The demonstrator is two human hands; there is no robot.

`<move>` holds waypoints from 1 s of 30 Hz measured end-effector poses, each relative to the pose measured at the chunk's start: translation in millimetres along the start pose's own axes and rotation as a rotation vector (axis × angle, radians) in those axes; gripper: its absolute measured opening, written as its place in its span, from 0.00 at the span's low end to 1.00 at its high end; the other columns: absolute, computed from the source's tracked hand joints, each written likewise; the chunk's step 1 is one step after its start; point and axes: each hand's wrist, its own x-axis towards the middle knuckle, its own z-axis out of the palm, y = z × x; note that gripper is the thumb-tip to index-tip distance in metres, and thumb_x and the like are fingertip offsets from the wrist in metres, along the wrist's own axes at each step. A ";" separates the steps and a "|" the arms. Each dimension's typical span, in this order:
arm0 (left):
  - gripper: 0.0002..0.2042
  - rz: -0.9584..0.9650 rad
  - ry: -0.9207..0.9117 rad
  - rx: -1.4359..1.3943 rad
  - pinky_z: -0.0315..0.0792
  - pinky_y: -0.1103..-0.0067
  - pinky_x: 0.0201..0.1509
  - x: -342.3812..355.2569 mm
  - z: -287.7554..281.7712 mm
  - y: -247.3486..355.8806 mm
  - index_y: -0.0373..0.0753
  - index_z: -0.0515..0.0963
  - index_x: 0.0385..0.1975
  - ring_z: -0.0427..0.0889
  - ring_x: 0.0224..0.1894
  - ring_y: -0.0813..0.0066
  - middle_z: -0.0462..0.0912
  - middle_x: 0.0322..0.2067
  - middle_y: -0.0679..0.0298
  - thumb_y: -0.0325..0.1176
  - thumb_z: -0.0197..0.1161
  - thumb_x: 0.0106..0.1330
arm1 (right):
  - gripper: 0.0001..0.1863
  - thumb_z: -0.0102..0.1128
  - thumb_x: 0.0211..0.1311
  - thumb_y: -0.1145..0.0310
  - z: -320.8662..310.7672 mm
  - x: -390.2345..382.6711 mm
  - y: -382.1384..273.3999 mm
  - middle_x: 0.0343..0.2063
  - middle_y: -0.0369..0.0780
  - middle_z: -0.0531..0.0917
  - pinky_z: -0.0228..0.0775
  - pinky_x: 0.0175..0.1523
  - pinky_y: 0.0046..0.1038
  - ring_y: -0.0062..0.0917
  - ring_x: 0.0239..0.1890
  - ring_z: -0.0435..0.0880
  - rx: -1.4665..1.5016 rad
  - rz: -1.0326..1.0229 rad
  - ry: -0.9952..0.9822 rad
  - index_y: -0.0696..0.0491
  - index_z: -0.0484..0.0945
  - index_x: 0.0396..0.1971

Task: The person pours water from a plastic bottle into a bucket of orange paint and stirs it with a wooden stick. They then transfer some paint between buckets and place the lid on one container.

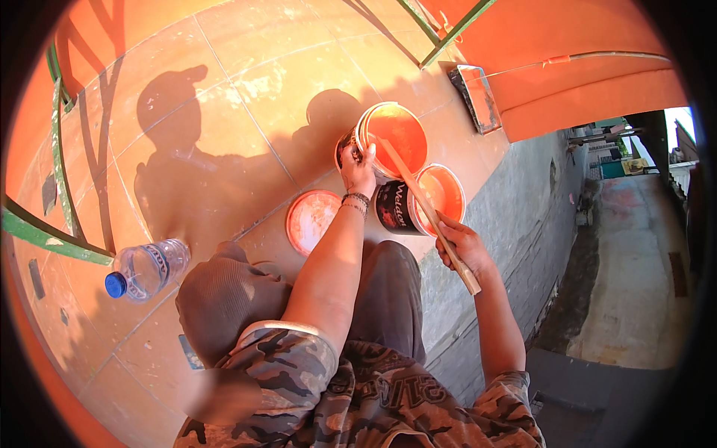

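While holding the larger paint bucket [412, 123] at its rim with a curled left hand [359, 173], gripped a wooden stick [418, 194] in the closed right hand [461, 245]; had far end inside bucket, angled over smaller bucket [393, 207].

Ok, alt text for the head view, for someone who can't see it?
The right hand holds a wooden stick reaching into an orange-coated bucket gripped by the left hand; a second bucket and a round lid sit nearby.
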 end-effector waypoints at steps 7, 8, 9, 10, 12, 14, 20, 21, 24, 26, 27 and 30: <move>0.22 0.034 0.084 -0.041 0.70 0.72 0.52 6.4 -1.1 -6.4 0.33 0.73 0.47 0.79 0.46 0.65 0.80 0.43 0.55 0.42 0.68 0.61 | 0.28 0.48 0.71 0.59 -34.7 -62.7 8.4 0.15 0.32 0.71 0.57 0.15 0.17 0.15 0.11 0.67 0.119 0.093 -0.080 0.55 0.62 0.66; 0.22 0.015 0.073 -0.053 0.70 0.72 0.52 4.1 1.6 -5.9 0.33 0.73 0.47 0.79 0.46 0.65 0.80 0.43 0.55 0.42 0.68 0.61 | 0.28 0.47 0.71 0.59 -42.3 -71.8 13.3 0.14 0.31 0.70 0.57 0.15 0.17 0.15 0.11 0.66 0.174 0.103 -0.094 0.55 0.61 0.66; 0.22 -0.003 0.064 -0.063 0.70 0.72 0.52 2.3 3.7 -5.2 0.33 0.73 0.47 0.79 0.46 0.65 0.80 0.43 0.55 0.42 0.68 0.61 | 0.28 0.47 0.72 0.59 -48.9 -79.4 18.8 0.12 0.31 0.68 0.54 0.13 0.16 0.14 0.08 0.63 0.229 0.105 -0.101 0.57 0.60 0.66; 0.22 -0.017 0.054 -0.074 0.70 0.72 0.52 0.9 5.8 -3.6 0.32 0.73 0.47 0.79 0.46 0.65 0.80 0.44 0.55 0.42 0.68 0.61 | 0.28 0.47 0.72 0.60 -54.1 -87.8 23.5 0.11 0.31 0.68 0.52 0.12 0.16 0.14 0.08 0.62 0.283 0.105 -0.118 0.57 0.60 0.66; 0.22 -0.004 0.063 -0.084 0.70 0.72 0.52 5.3 3.7 -6.9 0.32 0.73 0.47 0.79 0.46 0.65 0.80 0.43 0.55 0.42 0.68 0.61 | 0.28 0.47 0.72 0.60 -62.2 -98.1 31.7 0.10 0.31 0.67 0.50 0.11 0.16 0.13 0.07 0.61 0.390 0.102 -0.173 0.58 0.60 0.66; 0.22 -0.002 0.053 -0.100 0.71 0.72 0.52 8.4 2.8 -7.1 0.32 0.73 0.47 0.79 0.45 0.65 0.81 0.42 0.55 0.43 0.68 0.61 | 0.27 0.47 0.71 0.64 -70.1 -108.3 41.7 0.09 0.32 0.67 0.48 0.09 0.17 0.13 0.05 0.60 0.441 0.097 -0.141 0.59 0.60 0.65; 0.28 -0.375 -0.134 0.371 0.76 0.68 0.47 28.2 -4.0 65.4 0.30 0.75 0.45 0.84 0.43 0.57 0.83 0.39 0.47 0.47 0.72 0.53 | 0.29 0.53 0.69 0.63 -57.7 -142.1 77.0 0.09 0.34 0.70 0.51 0.10 0.18 0.17 0.04 0.61 0.287 0.021 -0.043 0.64 0.62 0.63; 0.27 -0.337 -0.166 0.516 0.77 0.67 0.46 41.4 -11.8 89.0 0.30 0.76 0.44 0.84 0.42 0.55 0.83 0.38 0.46 0.46 0.72 0.52 | 0.28 0.56 0.67 0.63 -52.5 -136.7 77.7 0.13 0.35 0.74 0.57 0.14 0.18 0.17 0.08 0.67 0.247 0.054 -0.119 0.62 0.64 0.63; 0.21 -0.149 -0.158 0.656 0.75 0.74 0.28 89.7 -12.5 125.1 0.28 0.76 0.40 0.81 0.25 0.68 0.83 0.26 0.53 0.39 0.71 0.55 | 0.26 0.57 0.67 0.63 -17.0 -108.6 87.5 0.19 0.37 0.78 0.63 0.23 0.17 0.14 0.17 0.73 -0.070 0.065 -0.151 0.61 0.67 0.61; 0.15 -0.012 -0.117 0.650 0.75 0.75 0.23 85.7 -3.1 181.3 0.29 0.78 0.34 0.80 0.20 0.73 0.82 0.22 0.58 0.36 0.69 0.57 | 0.23 0.55 0.69 0.64 1.5 -73.8 100.9 0.30 0.39 0.82 0.69 0.36 0.19 0.14 0.33 0.77 -0.206 -0.072 -0.220 0.61 0.68 0.58; 0.14 0.071 -0.064 0.606 0.76 0.75 0.24 87.9 6.5 194.7 0.30 0.78 0.30 0.80 0.20 0.73 0.82 0.22 0.59 0.38 0.68 0.58 | 0.23 0.55 0.69 0.63 6.5 -52.6 106.3 0.33 0.40 0.83 0.70 0.39 0.22 0.16 0.35 0.77 -0.231 -0.106 -0.263 0.61 0.69 0.57; 0.14 0.162 -0.135 0.482 0.76 0.73 0.23 78.3 43.7 243.9 0.33 0.79 0.29 0.81 0.20 0.69 0.82 0.23 0.59 0.41 0.66 0.59 | 0.23 0.56 0.68 0.62 15.2 12.4 106.8 0.34 0.40 0.83 0.70 0.38 0.22 0.16 0.32 0.77 -0.370 -0.204 -0.275 0.61 0.70 0.56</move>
